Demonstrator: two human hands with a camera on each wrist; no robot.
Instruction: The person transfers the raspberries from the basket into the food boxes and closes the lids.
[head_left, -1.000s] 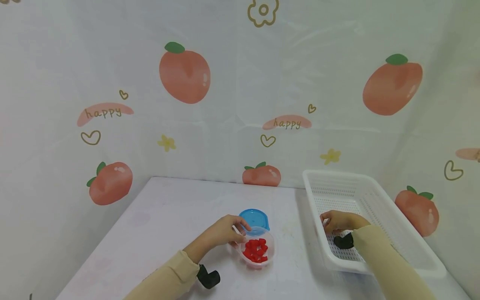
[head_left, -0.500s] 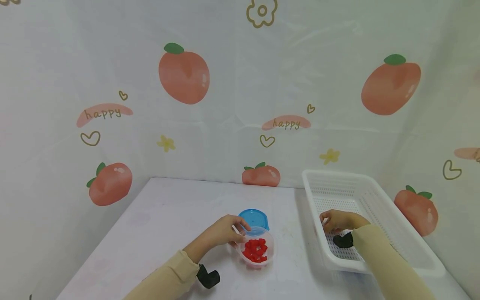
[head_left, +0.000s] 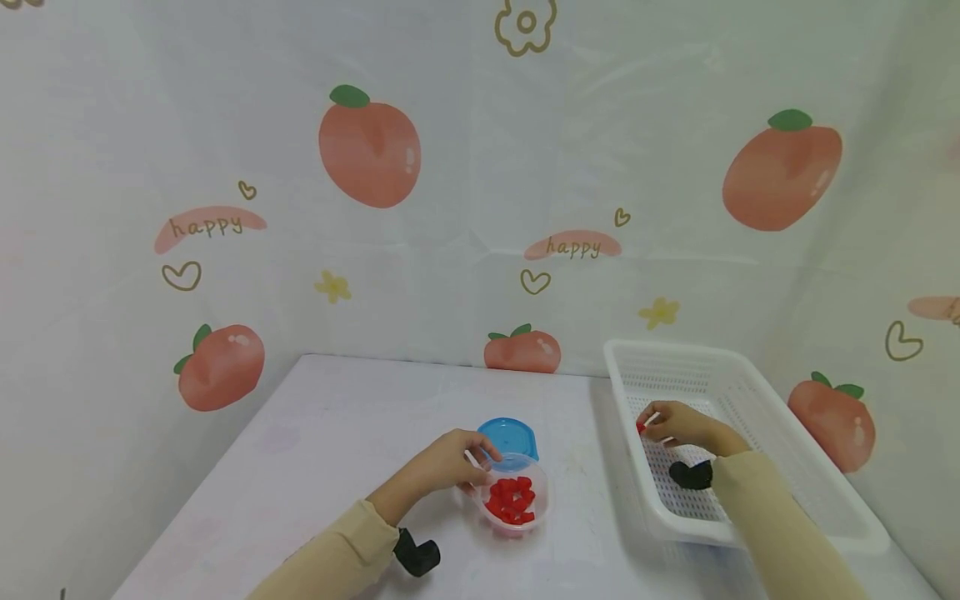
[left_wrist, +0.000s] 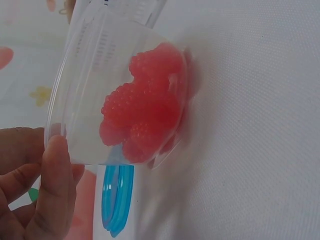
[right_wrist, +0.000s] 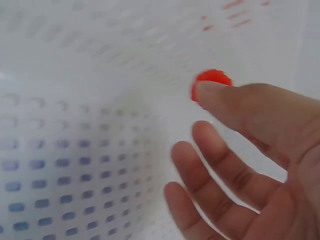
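Observation:
My left hand [head_left: 453,462] pinches the rim of a clear plastic tub [left_wrist: 82,115] between thumb and fingers. Several red raspberries [left_wrist: 142,107] lie inside it, and it stands on the table. Behind the tub is its blue lid [head_left: 508,437], partly covered by the tub's far rim. Inside the white basket [head_left: 651,500], by its left wall, my right hand [head_left: 686,423] holds one raspberry [right_wrist: 214,77] at the fingertips. The thumb covers part of that berry in the right wrist view, while the other fingers are spread and slightly bent.
The perforated basket stands at the table's right, its raised rim running all round. A black wrist-worn device [head_left: 417,557] hangs beneath the left sleeve, another black device [head_left: 690,475] beneath the right. A fruit-printed curtain [head_left: 450,292] hangs behind the table [head_left: 360,408].
My right hand has risen slightly from low in the basket and moved away from me, and a red raspberry now shows at its fingertips. The left hand and tub stay put.

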